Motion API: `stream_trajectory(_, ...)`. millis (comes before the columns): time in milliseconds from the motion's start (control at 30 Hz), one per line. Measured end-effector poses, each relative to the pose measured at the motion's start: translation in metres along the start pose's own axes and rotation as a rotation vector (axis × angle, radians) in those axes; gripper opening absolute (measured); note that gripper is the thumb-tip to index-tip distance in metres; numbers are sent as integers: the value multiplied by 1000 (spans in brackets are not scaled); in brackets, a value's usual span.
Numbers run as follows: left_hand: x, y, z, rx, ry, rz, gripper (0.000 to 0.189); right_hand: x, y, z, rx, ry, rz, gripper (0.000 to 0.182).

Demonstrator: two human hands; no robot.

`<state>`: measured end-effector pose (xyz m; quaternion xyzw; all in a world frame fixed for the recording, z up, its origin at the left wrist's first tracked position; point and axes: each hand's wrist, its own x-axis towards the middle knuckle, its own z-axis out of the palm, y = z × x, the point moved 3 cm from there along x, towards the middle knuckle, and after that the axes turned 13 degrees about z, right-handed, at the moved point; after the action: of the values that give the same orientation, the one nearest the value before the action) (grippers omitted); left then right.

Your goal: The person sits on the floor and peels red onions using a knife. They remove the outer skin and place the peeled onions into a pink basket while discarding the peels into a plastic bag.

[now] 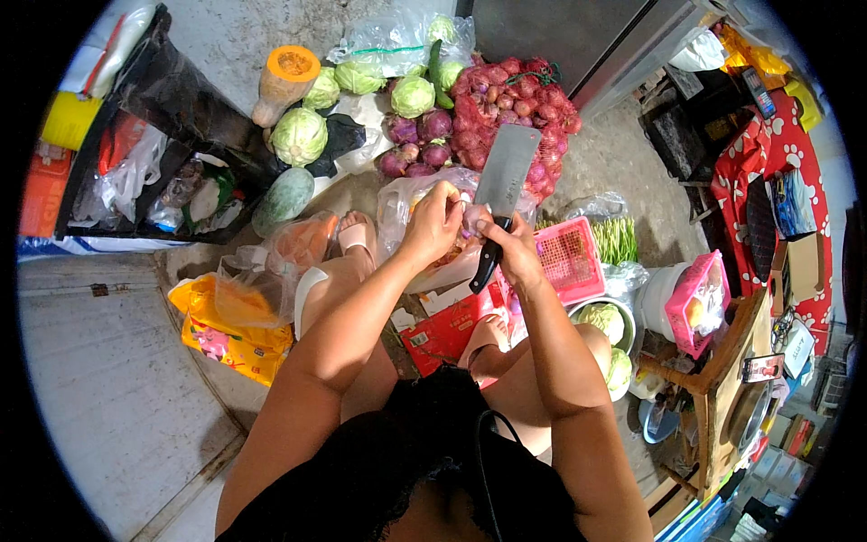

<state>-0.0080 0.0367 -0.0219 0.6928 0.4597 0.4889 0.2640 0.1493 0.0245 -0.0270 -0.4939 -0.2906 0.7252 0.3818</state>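
My right hand (516, 245) grips the black handle of a cleaver (506, 166), its broad steel blade pointing up and away from me. Its thumb also presses on a small pale-purple onion (472, 218). My left hand (433, 220) is curled against the onion's left side, fingertips pinched on it; whether a strip of skin is between them is too small to tell. Below both hands, a clear plastic bag (399, 203) stands open between my feet with scraps inside. Just beyond lies a red mesh sack of onions (504, 101), beside loose purple onions (433, 125).
Cabbages (300, 137), a cut pumpkin (292, 68) and a wax gourd (283, 202) lie ahead to the left. At right are a pink basket (569, 261), green stalks (615, 240), a bowl of cabbages (601, 322) and a wooden stool (711, 393). A yellow bag (237, 345) sits left.
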Motion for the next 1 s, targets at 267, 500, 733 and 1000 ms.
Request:
stream_trajectory(267,-9,-33,10,-149,46,-261,12,3,3,-7,15,-41,-11,37)
stream_trajectory(500,1,-4,-2,-834,101,-504,14,-3,-8,-4,111,-101,17,37)
stream_trajectory(733,-1,-13,-4,-680,-118,-408,13,2,-6,-7,-11,-104,23,36)
stream_trajectory(1000,-1,6,-4,-61,-107,89,12,2,-5,-2,-182,-13,17,34)
